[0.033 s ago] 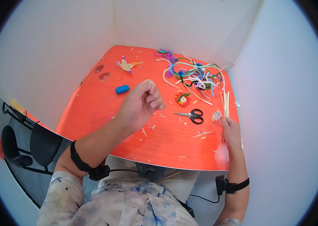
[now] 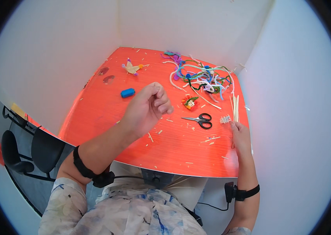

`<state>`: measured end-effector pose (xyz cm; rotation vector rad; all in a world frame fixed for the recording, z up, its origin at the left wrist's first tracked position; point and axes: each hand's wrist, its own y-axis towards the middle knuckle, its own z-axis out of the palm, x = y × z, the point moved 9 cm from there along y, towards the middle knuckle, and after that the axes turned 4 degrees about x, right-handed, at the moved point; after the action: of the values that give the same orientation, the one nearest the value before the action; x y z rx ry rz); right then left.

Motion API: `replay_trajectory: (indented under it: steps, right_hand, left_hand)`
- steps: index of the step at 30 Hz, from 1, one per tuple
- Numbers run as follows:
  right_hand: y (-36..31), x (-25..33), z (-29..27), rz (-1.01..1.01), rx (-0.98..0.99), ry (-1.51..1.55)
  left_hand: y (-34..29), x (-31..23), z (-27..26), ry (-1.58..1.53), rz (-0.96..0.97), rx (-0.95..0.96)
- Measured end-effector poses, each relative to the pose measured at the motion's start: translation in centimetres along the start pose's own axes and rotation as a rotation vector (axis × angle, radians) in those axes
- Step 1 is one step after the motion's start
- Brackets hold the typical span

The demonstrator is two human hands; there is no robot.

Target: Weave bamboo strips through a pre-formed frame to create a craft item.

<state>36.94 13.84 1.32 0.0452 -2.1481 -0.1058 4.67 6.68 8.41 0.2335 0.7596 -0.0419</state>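
Note:
My left hand (image 2: 148,107) is raised over the middle of the table, its fingers curled into a loose fist. Nothing sticks out of it. At the right edge, my right hand (image 2: 240,135) pinches a small pale lattice of short sticks (image 2: 225,119) between thumb and fingers. Long thin wooden sticks (image 2: 235,106) lie just beyond that hand, partly covered by it. Left of the lattice are scissors (image 2: 198,120) with black handles, blades pointing left. Above them sits a small red, orange and green fuzzy piece (image 2: 190,103) with a pale centre.
Tangled coloured fuzzy stems (image 2: 208,80) fill the far right of the red table (image 2: 95,113). A blue cylinder-like piece (image 2: 128,93) and a star-shaped stick figure (image 2: 132,68) with coloured tips lie on the left. Stick scraps (image 2: 211,139) are scattered about. White walls (image 2: 197,27) enclose the table.
The pale lattice in my right hand has turned slightly. My left hand stays almost where it was.

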Motion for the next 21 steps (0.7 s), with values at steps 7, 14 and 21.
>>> replay_trajectory:
  steps: [7, 14, 21]
  right_hand:
    - [-1.3, 4.1, -0.6, -0.065, -0.065, -0.099]
    - [-5.6, 11.9, 6.9, -0.141, 0.297, 0.440]
    - [-6.1, 11.5, 9.8, -0.077, 0.454, 0.518]
  left_hand:
    - [0.6, 0.1, 1.5, 0.014, -0.024, 0.063]
    - [0.9, 1.4, 3.9, 0.013, -0.070, 0.101]
    - [1.2, 1.5, 4.4, 0.052, -0.048, 0.126]
